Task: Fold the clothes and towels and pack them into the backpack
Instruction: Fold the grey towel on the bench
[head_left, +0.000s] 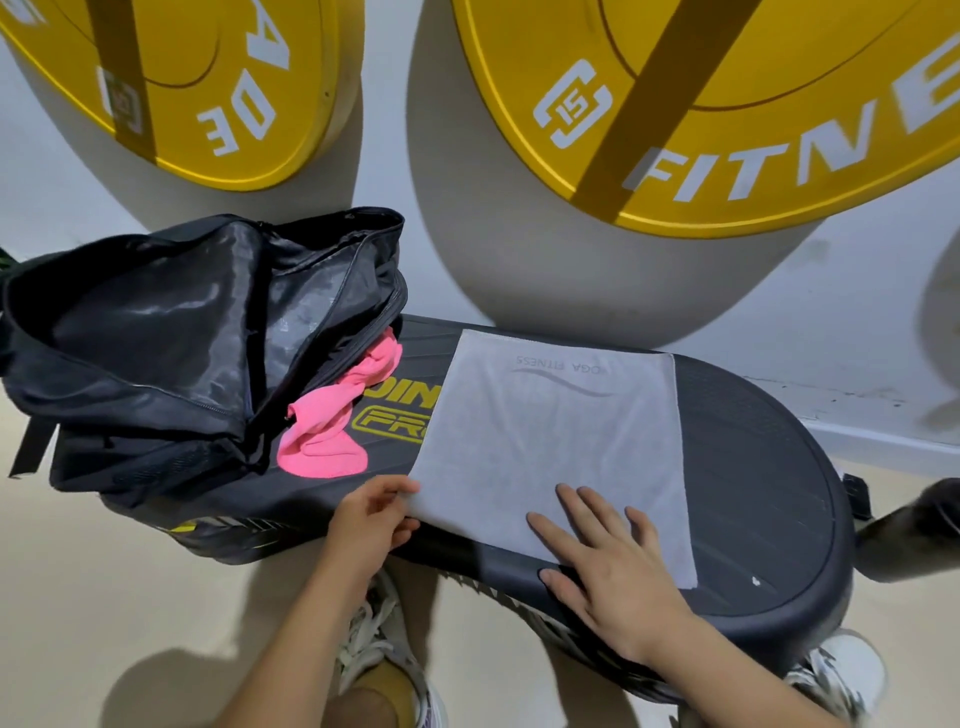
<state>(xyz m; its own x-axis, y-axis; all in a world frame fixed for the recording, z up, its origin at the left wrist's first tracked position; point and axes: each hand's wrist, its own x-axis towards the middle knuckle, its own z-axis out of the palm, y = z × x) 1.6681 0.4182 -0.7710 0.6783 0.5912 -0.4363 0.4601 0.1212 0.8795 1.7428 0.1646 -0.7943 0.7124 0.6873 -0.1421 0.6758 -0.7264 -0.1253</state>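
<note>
Little of the task appears done: the backpack (171, 353) lies unzipped at the left end of the step platform (753, 467), and nothing folded can be seen inside it. A pink cloth (332, 426) is left crumpled just beside its opening. The grey towel (550, 441) is spread flat in the middle, its long axis running near to far, with the printed end pointing far. Its near-left corner is pinched by the left hand (371, 519). The right hand (608, 571) is laid flat on its near edge, fingers straight.
</note>
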